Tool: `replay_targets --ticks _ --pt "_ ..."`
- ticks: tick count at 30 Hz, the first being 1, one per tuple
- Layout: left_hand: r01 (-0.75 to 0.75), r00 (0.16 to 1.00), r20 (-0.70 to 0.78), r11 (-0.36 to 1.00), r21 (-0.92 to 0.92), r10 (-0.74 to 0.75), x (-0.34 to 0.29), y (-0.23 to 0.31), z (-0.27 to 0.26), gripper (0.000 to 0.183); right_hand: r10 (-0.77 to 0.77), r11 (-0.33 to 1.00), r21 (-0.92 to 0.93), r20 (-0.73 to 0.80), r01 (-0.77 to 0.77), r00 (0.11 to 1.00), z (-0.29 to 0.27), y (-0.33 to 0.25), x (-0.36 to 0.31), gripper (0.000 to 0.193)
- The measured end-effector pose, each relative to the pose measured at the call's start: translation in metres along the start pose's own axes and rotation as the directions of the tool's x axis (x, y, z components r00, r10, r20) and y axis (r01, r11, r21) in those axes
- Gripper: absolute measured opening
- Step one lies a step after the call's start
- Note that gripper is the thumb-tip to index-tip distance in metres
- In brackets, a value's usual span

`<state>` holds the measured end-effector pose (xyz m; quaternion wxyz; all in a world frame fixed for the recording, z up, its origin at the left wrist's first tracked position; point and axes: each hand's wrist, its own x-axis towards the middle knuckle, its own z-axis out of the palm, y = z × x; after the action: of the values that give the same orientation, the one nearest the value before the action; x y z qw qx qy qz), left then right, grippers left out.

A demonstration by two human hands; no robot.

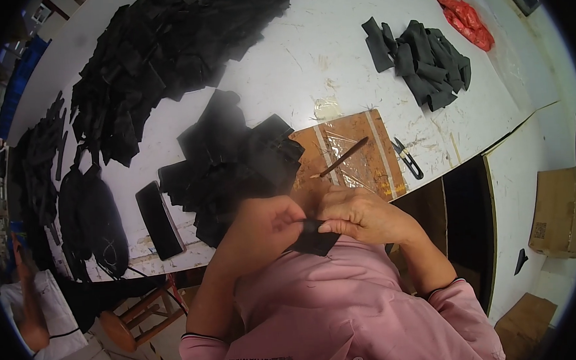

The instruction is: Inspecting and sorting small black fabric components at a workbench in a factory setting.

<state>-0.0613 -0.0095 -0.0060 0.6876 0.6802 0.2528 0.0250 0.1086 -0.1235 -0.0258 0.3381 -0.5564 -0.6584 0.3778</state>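
Close to my body, a small piece of black fabric (pixel 317 239) is pinched between both hands. My left hand (pixel 264 224) is closed, its fingertips at the piece's upper left edge. From the other side my right hand (pixel 359 215) grips it, thumb on top. Just beyond my right hand, a thin dark stick-like tool (pixel 346 156) with a pale tip lies over a brown taped cardboard piece (pixel 388 154). To the left of the cardboard, a loose heap of black fabric pieces (pixel 224 157) spreads up to my left hand.
A large black fabric pile (pixel 161 49) covers the far left of the white table (pixel 275 75). Small thread snips (pixel 408 159) lie right of the cardboard, a phone (pixel 159 219) at left. More dark pieces (pixel 429 62) and a red bag (pixel 465 22) are far right. A stool (pixel 122 329) stands lower left.
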Motion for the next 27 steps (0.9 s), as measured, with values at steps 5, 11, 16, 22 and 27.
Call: replay_targets --ticks 5,11,16,22,27 --pt "0.002 0.947 -0.32 0.998 -0.055 -0.02 -0.006 -0.015 0.02 0.005 -0.173 0.928 -0.367 -0.578 -0.065 0.797 0.016 -0.013 0.004 0.01" --pt "-0.265 0.8 -0.536 0.96 0.088 0.27 -0.01 -0.018 0.056 0.008 0.078 0.98 0.195 -0.593 0.049 0.801 0.04 -0.021 -0.001 0.016" --pt "-0.192 0.689 -0.56 0.861 0.471 0.46 -0.007 -0.026 0.062 0.009 -0.054 0.998 -0.016 -0.562 0.054 0.825 0.039 -0.014 0.004 0.014" --pt "-0.272 0.675 -0.737 0.936 -0.224 0.019 -0.005 -0.038 0.063 0.017 -0.095 0.968 -0.236 -0.642 -0.078 0.761 0.054 -0.002 0.009 0.013" --pt "-0.284 0.925 -0.379 0.716 -0.638 0.029 -0.01 -0.036 0.036 0.02 0.228 0.945 0.327 -0.605 -0.023 0.763 0.052 -0.006 0.007 0.006"
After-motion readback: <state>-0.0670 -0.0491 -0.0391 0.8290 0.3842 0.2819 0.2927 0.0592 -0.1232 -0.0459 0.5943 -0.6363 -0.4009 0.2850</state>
